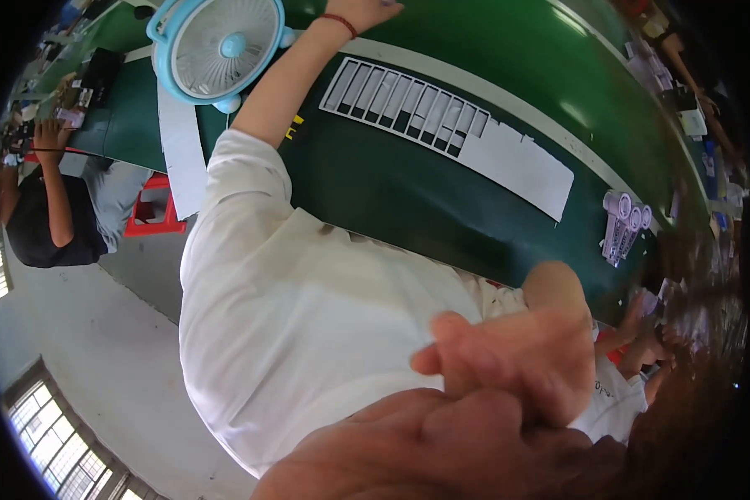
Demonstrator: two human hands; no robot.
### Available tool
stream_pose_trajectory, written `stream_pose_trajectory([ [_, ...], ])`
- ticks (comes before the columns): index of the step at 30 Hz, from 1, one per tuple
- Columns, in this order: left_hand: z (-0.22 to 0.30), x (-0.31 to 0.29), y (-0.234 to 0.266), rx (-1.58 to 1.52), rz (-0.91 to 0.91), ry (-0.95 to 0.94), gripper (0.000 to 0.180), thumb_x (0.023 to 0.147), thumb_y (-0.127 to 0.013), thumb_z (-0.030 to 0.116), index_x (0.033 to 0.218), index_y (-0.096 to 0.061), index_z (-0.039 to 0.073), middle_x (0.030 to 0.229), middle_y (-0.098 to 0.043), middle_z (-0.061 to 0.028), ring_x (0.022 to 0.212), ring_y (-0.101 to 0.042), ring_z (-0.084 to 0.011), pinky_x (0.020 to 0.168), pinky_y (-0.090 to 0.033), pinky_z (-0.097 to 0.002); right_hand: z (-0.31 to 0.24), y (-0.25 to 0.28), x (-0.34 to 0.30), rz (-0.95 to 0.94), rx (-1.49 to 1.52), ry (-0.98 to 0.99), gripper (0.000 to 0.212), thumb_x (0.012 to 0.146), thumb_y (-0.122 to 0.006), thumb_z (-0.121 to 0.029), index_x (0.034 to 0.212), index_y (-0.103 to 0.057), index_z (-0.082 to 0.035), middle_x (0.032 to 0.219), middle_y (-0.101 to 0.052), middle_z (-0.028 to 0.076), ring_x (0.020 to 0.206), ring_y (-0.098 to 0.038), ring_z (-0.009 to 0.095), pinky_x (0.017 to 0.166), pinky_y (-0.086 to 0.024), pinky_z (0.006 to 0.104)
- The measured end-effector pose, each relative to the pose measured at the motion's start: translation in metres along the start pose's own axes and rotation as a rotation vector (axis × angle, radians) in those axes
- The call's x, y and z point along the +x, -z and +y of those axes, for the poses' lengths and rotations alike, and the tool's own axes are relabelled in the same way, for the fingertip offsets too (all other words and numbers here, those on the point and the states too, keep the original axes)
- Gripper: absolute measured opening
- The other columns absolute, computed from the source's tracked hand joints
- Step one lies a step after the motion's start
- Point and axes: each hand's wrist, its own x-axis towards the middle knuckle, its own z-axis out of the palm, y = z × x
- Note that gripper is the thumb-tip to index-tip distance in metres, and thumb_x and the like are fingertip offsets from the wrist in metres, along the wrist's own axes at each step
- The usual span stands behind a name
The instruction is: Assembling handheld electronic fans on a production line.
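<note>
My left arm in a white sleeve stretches across the dark green table (375, 183). At the upper edge is my left hand (362, 12), with a red band on its wrist. That hand is partly cut off, and its grip is unclear. The left forearm passes next to a blue and white fan (229, 46). My right hand (512, 358) is raised close in front of me, bent at the elbow, its fingers blurred. Beyond the arms lies a white slotted divider (404, 107), joined or set against a white flat sheet (521, 167).
Several pale purple handheld devices with round heads (621, 225) lie at the right. A small yellow and black piece (294, 127) is by my left forearm. At the left, a person in black (46, 217) works near a red stool (158, 208). Other people are at the right.
</note>
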Motion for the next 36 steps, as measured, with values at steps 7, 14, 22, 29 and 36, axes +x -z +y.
stream_pose_trajectory([
  [7,0.064,-0.047,0.085,-0.885,-0.129,-0.285,0.061,0.084,-0.086,0.026,0.139,-0.063,0.011,0.124,-0.062,-0.0114,0.116,-0.064,-0.0264,0.099,-0.053,-0.0393,0.023,0.055,-0.074,-0.076,0.007,-0.402,0.038,0.099,-0.064,-0.029,0.130,-0.061,-0.008,0.126,-0.068,0.016,0.121,-0.062,0.028,0.099,-0.049,0.0405],
  [14,0.134,-0.097,0.142,-1.247,-0.454,-0.622,0.065,0.079,-0.084,0.012,0.140,-0.062,0.007,0.129,-0.062,-0.0123,0.119,-0.059,-0.0309,0.103,-0.047,-0.0420,-0.062,0.014,-0.176,-0.378,0.971,-1.689,0.089,0.080,-0.093,-0.012,0.154,-0.045,-0.004,0.158,-0.047,0.014,0.146,-0.047,0.027,0.122,-0.036,0.0447],
  [22,0.128,-0.124,0.143,-1.267,-0.593,-0.631,0.065,0.077,-0.083,0.005,0.139,-0.065,0.009,0.137,-0.058,-0.0151,0.127,-0.058,-0.0327,0.106,-0.050,-0.0421,-0.093,0.033,-0.163,-0.280,1.544,-1.948,0.059,0.092,-0.072,0.003,0.147,-0.050,-0.002,0.142,-0.061,0.013,0.133,-0.059,0.026,0.114,-0.047,0.0437],
  [29,0.105,-0.147,0.145,-0.973,-0.725,-0.505,0.076,0.074,-0.078,0.002,0.147,-0.057,0.012,0.131,-0.061,-0.0128,0.114,-0.065,-0.0327,0.094,-0.056,-0.0394,-0.038,0.074,-0.172,-0.476,0.929,-1.918,0.025,0.097,-0.073,-0.006,0.122,-0.070,-0.002,0.094,-0.072,0.004,0.084,-0.069,0.010,0.078,-0.055,0.0246],
  [36,0.124,-0.193,0.100,-0.616,-0.582,-0.494,0.064,0.076,-0.084,0.016,0.137,-0.064,0.017,0.121,-0.059,-0.0090,0.107,-0.065,-0.0285,0.086,-0.057,-0.0399,-0.039,0.063,-0.110,-0.991,1.397,-1.415,0.032,0.098,-0.071,-0.011,0.130,-0.068,-0.006,0.107,-0.069,0.013,0.085,-0.067,0.031,0.077,-0.054,0.0375],
])
